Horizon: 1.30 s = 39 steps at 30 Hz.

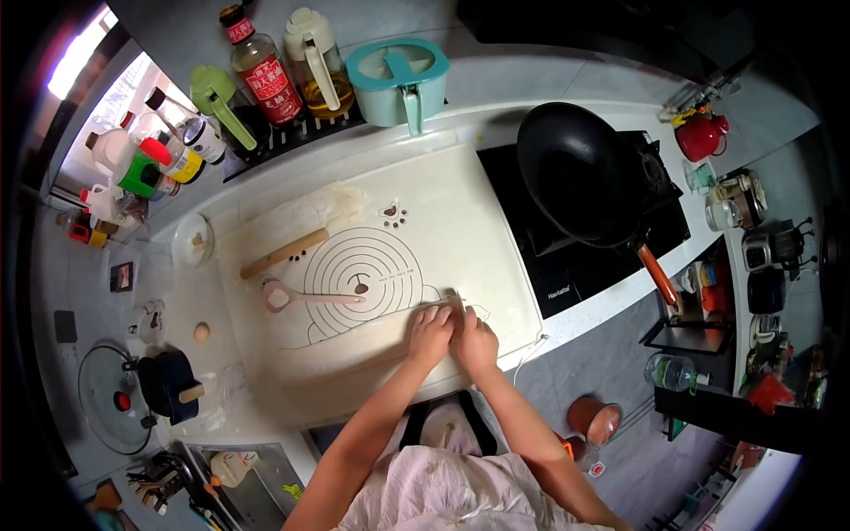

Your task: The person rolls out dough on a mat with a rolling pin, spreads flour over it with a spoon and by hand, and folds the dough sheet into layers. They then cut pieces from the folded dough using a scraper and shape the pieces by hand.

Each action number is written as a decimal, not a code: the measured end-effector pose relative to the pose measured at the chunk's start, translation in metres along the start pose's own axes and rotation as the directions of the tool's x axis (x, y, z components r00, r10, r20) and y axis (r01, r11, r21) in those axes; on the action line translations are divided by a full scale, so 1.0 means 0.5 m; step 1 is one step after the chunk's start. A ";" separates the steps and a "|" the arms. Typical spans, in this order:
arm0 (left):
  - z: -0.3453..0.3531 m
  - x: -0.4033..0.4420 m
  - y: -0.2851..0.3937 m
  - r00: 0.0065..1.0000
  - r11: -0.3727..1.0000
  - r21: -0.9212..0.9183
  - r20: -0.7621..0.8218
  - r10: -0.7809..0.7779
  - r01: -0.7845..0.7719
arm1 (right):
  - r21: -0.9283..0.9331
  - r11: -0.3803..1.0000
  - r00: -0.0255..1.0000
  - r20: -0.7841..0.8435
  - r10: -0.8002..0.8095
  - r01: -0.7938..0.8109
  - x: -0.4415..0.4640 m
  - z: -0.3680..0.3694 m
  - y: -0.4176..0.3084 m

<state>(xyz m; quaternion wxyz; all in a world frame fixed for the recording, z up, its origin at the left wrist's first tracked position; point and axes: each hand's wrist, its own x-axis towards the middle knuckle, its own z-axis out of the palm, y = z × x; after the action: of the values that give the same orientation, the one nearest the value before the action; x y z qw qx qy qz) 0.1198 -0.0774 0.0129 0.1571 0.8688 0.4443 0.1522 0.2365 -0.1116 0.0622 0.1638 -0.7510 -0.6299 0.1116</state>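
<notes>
A long pale strip that looks like folded dough lies along the near side of the white printed mat. My left hand presses on its right part, fingers bent and close together. Right beside it, my right hand is closed, and a thin edge shows at its fingertips; I cannot make out what it belongs to. Farther back on the mat are a pink spoon with white powder in its bowl and a wooden rolling pin. Floury, pale material lies behind the pin.
A black wok with a wooden handle sits on the stove at the right. Bottles and a teal-lidded container line the back shelf. At left are an egg, a glass lid and a dark blue pot.
</notes>
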 end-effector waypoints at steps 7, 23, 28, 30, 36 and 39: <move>-0.003 -0.007 0.014 1.000 1.000 -0.009 -0.010 -0.001 0.001 | 0.022 0.998 0.998 -0.017 -0.059 0.059 -0.072 -0.002 0.028; -0.045 -0.036 0.001 0.990 0.990 -0.142 -0.140 -0.031 0.011 | 0.155 0.988 1.000 0.004 0.007 -0.008 0.012 -0.068 0.086; -0.047 -0.015 -0.006 0.992 0.992 -0.121 -0.117 -0.052 0.038 | 0.171 0.985 0.999 0.008 -0.034 0.032 -0.001 -0.046 0.030; -0.048 -0.013 -0.010 0.994 0.993 -0.118 -0.100 -0.040 0.028 | 0.171 0.985 0.999 0.018 -0.035 0.032 -0.002 -0.035 0.019; -0.035 -0.013 -0.020 0.997 0.997 -0.077 -0.078 -0.026 0.020 | 0.136 0.990 1.000 0.014 -0.023 0.021 0.012 -0.024 -0.009; -0.027 -0.015 -0.023 0.999 0.997 -0.074 -0.046 -0.027 0.024 | 0.106 0.994 0.998 0.054 0.017 -0.023 0.019 -0.023 -0.022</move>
<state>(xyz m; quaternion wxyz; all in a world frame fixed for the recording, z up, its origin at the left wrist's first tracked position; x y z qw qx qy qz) 0.1019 -0.0752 0.0192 0.1804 0.8528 0.4531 0.1868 0.2325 -0.1016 0.0774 0.1857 -0.7443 -0.6196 0.1664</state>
